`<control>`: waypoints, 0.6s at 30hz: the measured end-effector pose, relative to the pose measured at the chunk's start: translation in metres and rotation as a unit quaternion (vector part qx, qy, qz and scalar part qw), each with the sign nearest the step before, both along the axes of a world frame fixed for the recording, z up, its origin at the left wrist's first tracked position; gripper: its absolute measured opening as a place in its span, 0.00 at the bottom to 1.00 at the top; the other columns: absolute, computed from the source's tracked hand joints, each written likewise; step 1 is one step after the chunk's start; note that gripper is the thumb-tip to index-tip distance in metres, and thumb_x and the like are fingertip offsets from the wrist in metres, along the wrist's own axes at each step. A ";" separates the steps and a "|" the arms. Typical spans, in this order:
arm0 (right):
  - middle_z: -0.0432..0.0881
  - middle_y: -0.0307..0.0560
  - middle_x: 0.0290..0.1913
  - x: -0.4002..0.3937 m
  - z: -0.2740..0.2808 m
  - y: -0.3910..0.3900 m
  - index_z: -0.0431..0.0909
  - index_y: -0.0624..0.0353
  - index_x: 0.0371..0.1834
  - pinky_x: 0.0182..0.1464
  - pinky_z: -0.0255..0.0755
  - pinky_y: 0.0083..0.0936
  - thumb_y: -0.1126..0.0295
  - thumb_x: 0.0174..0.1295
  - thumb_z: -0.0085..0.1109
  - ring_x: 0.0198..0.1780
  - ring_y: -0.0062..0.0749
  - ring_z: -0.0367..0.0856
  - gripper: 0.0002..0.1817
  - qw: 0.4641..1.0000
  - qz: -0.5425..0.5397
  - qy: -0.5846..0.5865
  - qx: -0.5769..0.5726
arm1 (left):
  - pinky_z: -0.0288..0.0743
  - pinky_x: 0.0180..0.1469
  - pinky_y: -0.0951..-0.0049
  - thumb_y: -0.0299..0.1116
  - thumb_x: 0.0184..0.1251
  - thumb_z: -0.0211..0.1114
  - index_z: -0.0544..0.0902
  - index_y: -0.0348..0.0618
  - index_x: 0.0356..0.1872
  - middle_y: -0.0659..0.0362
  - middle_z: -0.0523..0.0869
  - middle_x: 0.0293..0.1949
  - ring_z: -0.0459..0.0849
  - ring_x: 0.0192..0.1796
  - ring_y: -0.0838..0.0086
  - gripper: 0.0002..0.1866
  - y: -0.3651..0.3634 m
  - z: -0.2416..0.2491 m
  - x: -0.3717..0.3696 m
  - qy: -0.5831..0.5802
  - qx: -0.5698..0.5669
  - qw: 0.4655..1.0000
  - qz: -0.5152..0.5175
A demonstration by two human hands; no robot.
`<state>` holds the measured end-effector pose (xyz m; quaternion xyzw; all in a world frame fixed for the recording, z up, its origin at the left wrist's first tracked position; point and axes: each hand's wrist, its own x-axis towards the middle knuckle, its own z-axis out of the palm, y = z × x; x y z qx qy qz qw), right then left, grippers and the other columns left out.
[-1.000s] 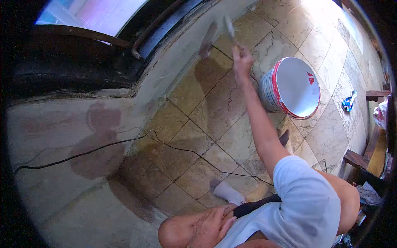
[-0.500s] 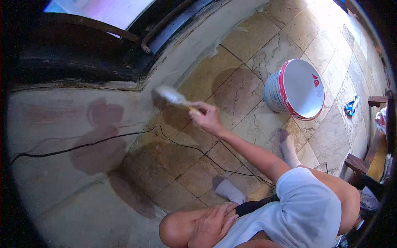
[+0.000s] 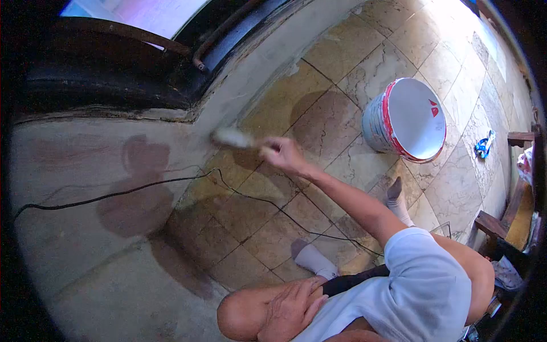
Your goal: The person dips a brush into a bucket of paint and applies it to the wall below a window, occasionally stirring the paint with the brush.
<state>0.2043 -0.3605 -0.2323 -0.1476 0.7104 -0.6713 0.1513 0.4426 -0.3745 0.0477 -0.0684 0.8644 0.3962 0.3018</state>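
My right hand (image 3: 282, 155) stretches forward, its fingers closed round the short handle of a paintbrush (image 3: 232, 137). The brush head is pale and smeared by motion. It is at the lower edge of the wall (image 3: 219, 108), where wall and floor meet; whether the bristles touch cannot be made out. My left hand (image 3: 290, 308) lies flat on my bent left knee, fingers extended, with nothing in it. A white bucket (image 3: 379, 125) with a red rim stands on the floor to the right of my right hand, its inside white.
A black cable (image 3: 268, 202) runs along the wall and over the tiled floor (image 3: 336, 119) past my socked feet. A blue and white crumpled wrapper (image 3: 483, 147) lies beyond the bucket. Wooden furniture (image 3: 491, 225) stands at the right, and a dark metal frame (image 3: 114, 68) is set above the wall.
My right hand has shifted slightly up the picture, and the brush head has dropped a little and turned more level. My left hand stays on the knee.
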 end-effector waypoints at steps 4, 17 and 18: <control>0.82 0.41 0.29 0.010 -0.008 0.003 0.80 0.62 0.45 0.35 0.70 0.21 0.67 0.56 0.57 0.31 0.18 0.74 0.15 0.981 0.194 0.002 0.028 | 0.72 0.44 0.56 0.38 0.64 0.58 0.72 0.40 0.50 0.41 0.80 0.40 0.79 0.43 0.46 0.17 0.000 0.007 -0.006 -0.026 0.006 1.000 0.008; 0.83 0.41 0.37 -0.156 0.011 0.081 0.80 0.61 0.50 0.35 0.71 0.19 0.61 0.55 0.61 0.33 0.21 0.76 0.21 0.996 0.072 -0.017 0.057 | 0.72 0.45 0.55 0.38 0.64 0.59 0.72 0.39 0.52 0.41 0.80 0.41 0.78 0.44 0.45 0.19 -0.001 0.009 0.006 -0.016 0.003 0.998 0.053; 0.83 0.41 0.36 -0.157 0.013 0.101 0.79 0.62 0.50 0.34 0.70 0.18 0.61 0.55 0.61 0.34 0.20 0.75 0.21 0.999 0.004 -0.040 0.037 | 0.72 0.45 0.56 0.38 0.64 0.59 0.72 0.40 0.52 0.42 0.80 0.41 0.78 0.44 0.46 0.19 0.000 0.010 0.004 -0.024 -0.003 0.998 0.051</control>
